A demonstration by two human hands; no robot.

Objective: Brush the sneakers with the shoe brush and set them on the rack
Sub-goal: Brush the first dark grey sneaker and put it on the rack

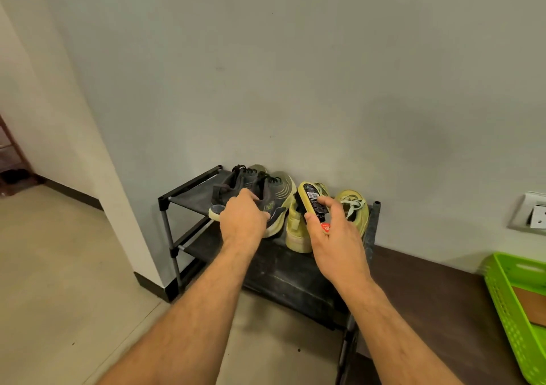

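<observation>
Nearly done, by my read. Centre frame: R hand (336, 231) pinches brush (313, 204), yellow oval back, dark bristles against yellow sneaker (295, 231). L hand (243, 216) curled round dark sneaker (233, 198) heel, mesh-like upper. Behind: both pairs on rack (189, 191) top shelf, fabric tier, metal tubes. Left: last strokes, let go.

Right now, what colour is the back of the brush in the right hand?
Pale yellow, with a black label and a red sticker: the shoe brush shows best in the head view.
</observation>
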